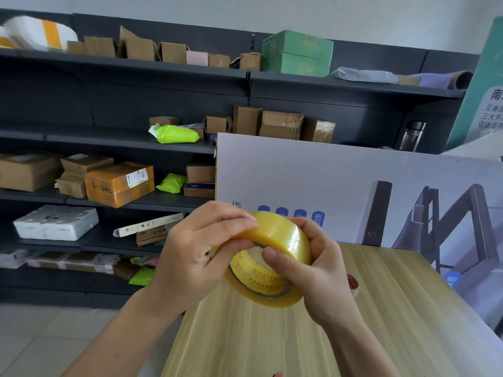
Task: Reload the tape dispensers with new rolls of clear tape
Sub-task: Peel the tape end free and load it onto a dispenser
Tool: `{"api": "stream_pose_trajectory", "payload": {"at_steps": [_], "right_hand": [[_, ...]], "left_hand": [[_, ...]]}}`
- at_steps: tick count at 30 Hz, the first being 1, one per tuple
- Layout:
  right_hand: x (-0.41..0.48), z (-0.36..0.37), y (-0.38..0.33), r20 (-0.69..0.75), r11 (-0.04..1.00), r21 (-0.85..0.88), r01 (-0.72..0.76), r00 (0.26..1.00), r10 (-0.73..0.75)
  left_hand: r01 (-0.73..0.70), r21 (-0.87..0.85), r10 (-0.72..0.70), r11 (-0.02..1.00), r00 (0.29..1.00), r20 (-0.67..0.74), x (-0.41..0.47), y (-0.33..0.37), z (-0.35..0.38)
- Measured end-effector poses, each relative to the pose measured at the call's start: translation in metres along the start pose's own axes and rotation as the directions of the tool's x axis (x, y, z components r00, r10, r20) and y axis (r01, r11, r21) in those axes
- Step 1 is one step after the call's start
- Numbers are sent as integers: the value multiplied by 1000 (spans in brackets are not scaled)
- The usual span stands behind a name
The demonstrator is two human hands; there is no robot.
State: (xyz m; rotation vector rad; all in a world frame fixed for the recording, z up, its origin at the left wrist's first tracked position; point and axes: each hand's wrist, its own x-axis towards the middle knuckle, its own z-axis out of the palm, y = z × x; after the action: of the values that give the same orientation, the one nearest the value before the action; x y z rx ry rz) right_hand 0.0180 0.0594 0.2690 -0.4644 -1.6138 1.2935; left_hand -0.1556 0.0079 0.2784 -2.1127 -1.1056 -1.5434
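A yellowish roll of clear tape (283, 238) with a printed yellow core is held up over the wooden table (245, 336), tilted toward me. My left hand (196, 257) grips its left side, fingers curled over the outer face and thumb near the rim. My right hand (318, 270) holds the right side, its thumb pressed into the core opening. A small part of a red tape dispenser (353, 282) shows on the table just behind my right hand; most of it is hidden.
A large printed board (340, 186) stands upright along the table's far edge. Dark shelving (109, 140) at left and behind holds several cardboard parcels, green bags and white foam boxes. Tiled floor (54, 336) lies left of the table.
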Motion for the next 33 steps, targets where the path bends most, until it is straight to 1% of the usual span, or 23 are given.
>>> {"api": "stream_pose_trajectory", "payload": {"at_steps": [5,9,14,19,21,23,25,28,30,33], "right_hand": [[-1,-4,3,-17,998,-54,-16,1000,15],[-2,-5,3,-27,993,-117,-11,1000,8],[-3,-7,6,-51,991,-130,-19,999,12],[-2,-9,5,-30,1000,-24,11,999,-11],[-4,-8,7,-29,1000,18,15,999,-14],[-5,-6,8,-51,997,78,1,999,3],[-4,-8,7,-50,989,137,-55,997,63],[2,-15,4,36,975,130,-183,983,179],[3,-17,4,41,967,158,-201,980,197],[3,-18,8,4,971,167,-169,985,171]], "left_hand": [[86,-29,-83,996,991,101,2,0,-3],[109,-22,-105,994,987,121,3,-1,-2],[99,-40,-94,994,989,114,4,-1,1],[111,-17,-110,994,992,60,4,0,8],[70,-2,-69,998,997,41,2,-1,11],[-5,40,4,999,1000,16,0,-1,14],[-82,74,82,994,997,5,-1,1,17],[-161,84,159,983,987,24,-2,5,21],[-148,72,146,986,989,30,-4,4,22],[-70,112,62,991,995,78,-6,-1,21]]}}
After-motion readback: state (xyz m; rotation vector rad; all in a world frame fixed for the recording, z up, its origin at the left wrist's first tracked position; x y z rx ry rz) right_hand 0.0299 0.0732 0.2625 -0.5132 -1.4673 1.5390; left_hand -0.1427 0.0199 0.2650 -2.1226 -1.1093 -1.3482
